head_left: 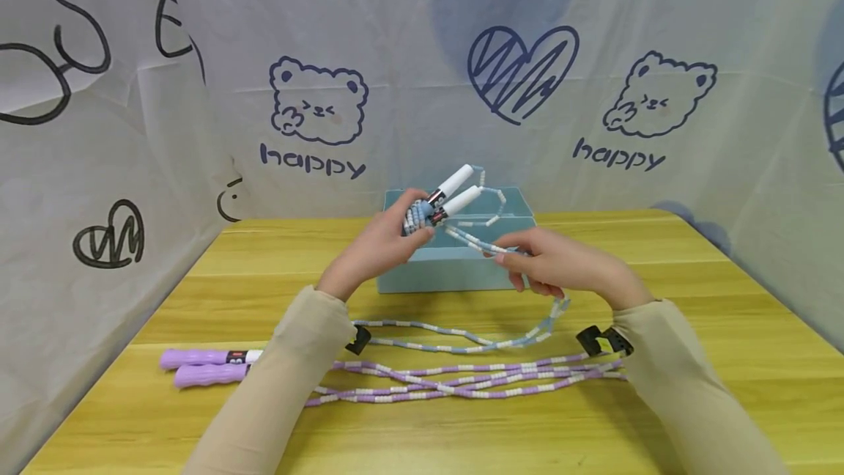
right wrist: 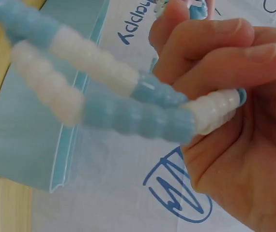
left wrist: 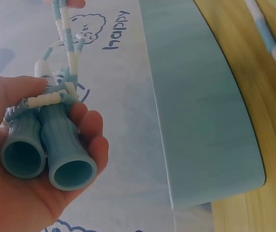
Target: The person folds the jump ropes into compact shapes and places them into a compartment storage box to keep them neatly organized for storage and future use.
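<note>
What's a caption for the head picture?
Left hand and right hand hold a blue jump rope; a purple jump rope lies nearby.

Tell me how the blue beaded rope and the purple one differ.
Colour: the blue rope has blue and white beads; the purple rope, purple and white. The left hand and right hand hold the blue rope; the purple rope lies on the table. The blue rope is partly wound round its handles; the purple rope stretches out loosely. Both have two handles.

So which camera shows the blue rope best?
The head view: it shows the blue rope with both handles, coil and loose loop. The left wrist shows handle ends close up; the right wrist, mainly beads in the right hand.
</note>
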A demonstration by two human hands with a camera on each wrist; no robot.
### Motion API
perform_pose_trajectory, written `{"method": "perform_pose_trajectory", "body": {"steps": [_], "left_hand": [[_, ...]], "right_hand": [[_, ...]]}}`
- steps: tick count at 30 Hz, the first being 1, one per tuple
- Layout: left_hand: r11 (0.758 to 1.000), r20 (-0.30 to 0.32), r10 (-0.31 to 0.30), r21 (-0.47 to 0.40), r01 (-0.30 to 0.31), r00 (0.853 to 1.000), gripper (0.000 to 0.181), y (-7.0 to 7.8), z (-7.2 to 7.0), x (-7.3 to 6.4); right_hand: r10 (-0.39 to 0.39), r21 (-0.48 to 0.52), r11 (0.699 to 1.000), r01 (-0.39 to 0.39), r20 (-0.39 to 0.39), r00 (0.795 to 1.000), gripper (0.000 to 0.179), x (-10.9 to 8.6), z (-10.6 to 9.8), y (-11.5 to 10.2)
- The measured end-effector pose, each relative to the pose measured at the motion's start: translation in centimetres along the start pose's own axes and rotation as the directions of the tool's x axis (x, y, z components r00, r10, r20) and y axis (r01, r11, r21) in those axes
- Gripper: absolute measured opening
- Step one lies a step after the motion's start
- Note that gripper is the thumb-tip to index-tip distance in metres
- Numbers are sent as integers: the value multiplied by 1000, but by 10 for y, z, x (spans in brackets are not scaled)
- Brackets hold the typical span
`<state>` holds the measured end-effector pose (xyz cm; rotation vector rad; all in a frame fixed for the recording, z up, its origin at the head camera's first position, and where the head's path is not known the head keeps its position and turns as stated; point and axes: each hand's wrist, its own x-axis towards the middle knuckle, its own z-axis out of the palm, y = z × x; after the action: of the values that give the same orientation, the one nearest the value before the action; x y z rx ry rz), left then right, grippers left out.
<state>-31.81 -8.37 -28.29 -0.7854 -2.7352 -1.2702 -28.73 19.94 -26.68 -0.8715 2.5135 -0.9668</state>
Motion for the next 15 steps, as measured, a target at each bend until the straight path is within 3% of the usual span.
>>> {"method": "perform_pose_trajectory", "body": {"steps": [4,10,15], "left_hand": [[997,-22,-7,73,8,1000,42,2,2,-1],[989,-36,-17,147,22,999,42,6,6,-1],[986,-2,-17,167,17,1000,42,7,9,-1]], "right_hand": [[-7,-19,1000,7,9,1000,20,-2,1,-7],[-100,-30,995,99,-33,994,18,-3,7,-21],[-167,27,985,169,-51,985,22,-1,12,-27]]}}
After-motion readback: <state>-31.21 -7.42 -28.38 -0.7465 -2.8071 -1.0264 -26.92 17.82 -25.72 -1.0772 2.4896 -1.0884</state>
